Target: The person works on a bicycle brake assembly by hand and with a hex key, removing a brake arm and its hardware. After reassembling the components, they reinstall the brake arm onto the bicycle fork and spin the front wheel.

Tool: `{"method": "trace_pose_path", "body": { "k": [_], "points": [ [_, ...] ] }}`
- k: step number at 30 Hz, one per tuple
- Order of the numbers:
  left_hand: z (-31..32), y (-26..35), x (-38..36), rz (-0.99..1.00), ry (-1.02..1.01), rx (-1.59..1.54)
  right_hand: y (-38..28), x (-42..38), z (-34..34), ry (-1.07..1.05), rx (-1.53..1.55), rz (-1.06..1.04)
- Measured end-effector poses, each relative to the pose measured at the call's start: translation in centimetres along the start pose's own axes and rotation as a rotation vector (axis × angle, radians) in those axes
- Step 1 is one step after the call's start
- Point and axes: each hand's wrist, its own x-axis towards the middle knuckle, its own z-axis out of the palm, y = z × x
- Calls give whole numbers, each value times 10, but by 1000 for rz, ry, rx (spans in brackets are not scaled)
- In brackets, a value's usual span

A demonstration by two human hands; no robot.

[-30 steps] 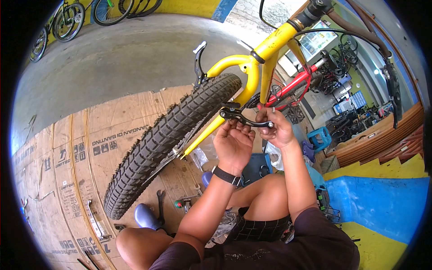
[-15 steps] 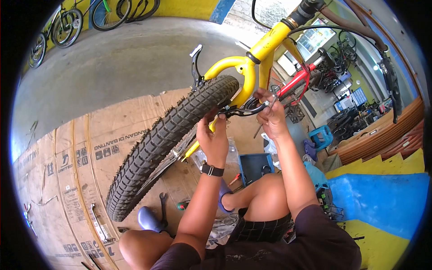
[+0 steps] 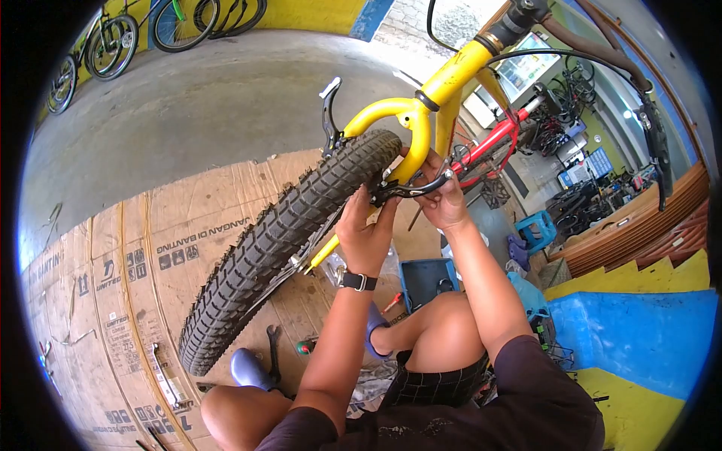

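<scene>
A yellow bicycle fork straddles the knobby front tyre. On the fork's near side, a black brake arm points out to the right. My left hand is closed round the inner end of that brake arm, close to the tyre; its fingertips are partly hidden. At the outer end, my right hand is closed, its fingers behind and under the arm. A thin dark rod, seemingly a hex key, sticks out below the right fingers. The opposite brake arm stands free on the fork's far side.
Flattened cardboard covers the floor, with a wrench and another spanner on it. A blue tray sits beyond my knee. Behind are a red bicycle and a blue stool.
The fork and wheel have shifted slightly right. My left hand has moved a little right and down along the brake arm. My right fingers have gone from its outer end to behind it.
</scene>
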Motion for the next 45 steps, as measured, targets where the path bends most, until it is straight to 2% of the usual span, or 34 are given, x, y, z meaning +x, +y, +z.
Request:
{"method": "trace_pose_path", "body": {
  "k": [4,10,13,19,22,25,31,34,40,45],
  "points": [
    [4,2,1,-34,30,-82,2,1,0,55,-14,30],
    [11,4,-6,42,219,32,3,4,0,96,13,76],
    [10,-3,-5,127,211,24,7,3,-3,107,30,65],
    [13,-10,-5,0,153,-165,3,3,6,115,2,46],
    [15,-15,-3,-3,156,-250,2,3,6,107,-9,50],
    [17,-16,-5,-73,166,-234,8,2,-7,53,-50,49],
    [27,-7,-7,-208,266,-386,6,10,9,255,-113,78],
    [23,-6,-6,-259,233,-275,5,15,13,302,-144,112],
    [15,5,-2,-102,183,-249,-4,20,26,356,-151,143],
    [13,4,-2,-134,146,-274,-5,21,30,405,-150,150]
  ]
}}
